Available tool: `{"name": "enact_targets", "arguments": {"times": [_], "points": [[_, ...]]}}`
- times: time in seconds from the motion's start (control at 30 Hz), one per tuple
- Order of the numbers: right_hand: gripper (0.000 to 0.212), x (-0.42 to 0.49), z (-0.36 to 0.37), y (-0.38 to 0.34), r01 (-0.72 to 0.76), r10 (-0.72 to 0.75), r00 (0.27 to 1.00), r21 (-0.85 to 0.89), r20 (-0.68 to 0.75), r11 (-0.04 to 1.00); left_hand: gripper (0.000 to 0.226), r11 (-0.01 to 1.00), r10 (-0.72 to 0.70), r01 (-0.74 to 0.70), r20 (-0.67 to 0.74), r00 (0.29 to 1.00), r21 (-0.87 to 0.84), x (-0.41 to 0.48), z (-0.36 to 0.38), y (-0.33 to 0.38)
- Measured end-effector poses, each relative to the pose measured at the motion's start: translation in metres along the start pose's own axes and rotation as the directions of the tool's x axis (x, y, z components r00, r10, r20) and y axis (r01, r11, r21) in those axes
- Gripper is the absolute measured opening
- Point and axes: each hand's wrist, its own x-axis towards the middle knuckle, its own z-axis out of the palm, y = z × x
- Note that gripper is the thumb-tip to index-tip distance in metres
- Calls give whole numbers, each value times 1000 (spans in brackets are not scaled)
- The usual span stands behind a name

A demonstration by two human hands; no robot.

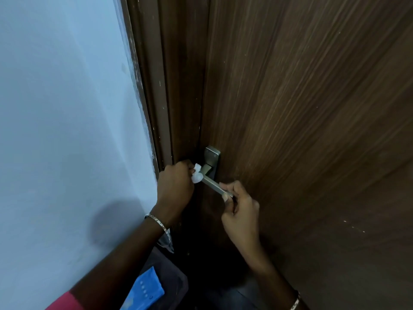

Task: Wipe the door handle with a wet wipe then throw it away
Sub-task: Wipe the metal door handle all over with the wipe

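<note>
Wiping is best done here with the wet wipe point(196, 173) wrapped round the bar and drawn along its whole length, from the neck by the back plate point(212, 158) out to the free end, so that the underside and the inner face towards the door point(312, 130) are reached as well as the top. Steady pressure is called for, and the lever should be kept from swinging while it is rubbed.

The door handle point(213, 184) is seen low on the dark wooden door, close to the frame point(156, 97), its metal lever angled down and to the right. The wipe, bunched into a small white wad, is pressed against the lever near its neck.

The left hand point(175, 184) is curled almost into a fist, with the wipe pinched at its fingertips and held against the metal. The right hand point(240, 211) is closed loosely round the lever's outer end, thumb and fingers gripping it, apparently to brace it. A bangle point(157, 221) is worn on the left wrist. No bin is visible, so the disposal step is judged to be ahead.
</note>
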Motion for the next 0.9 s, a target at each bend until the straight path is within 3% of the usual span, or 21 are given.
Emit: {"name": "enact_targets", "arguments": {"times": [0.17, 0.7, 0.9], "points": [[35, 0, 0, -1, -2, 2, 1000, 14, 4, 1000, 12, 997, 34, -32, -29, 999, 65, 11, 9, 10], [31, 0, -1, -2, -41, 41, 999, 27, 11, 999, 18, 998, -27, 24, -44, 999, -62, -29, 8, 7], [33, 0, 0, 0, -38, 38, 999, 40, 9, 998, 24, 980, -155, 118, -248, 956, -157, -22, 8, 7]]}}
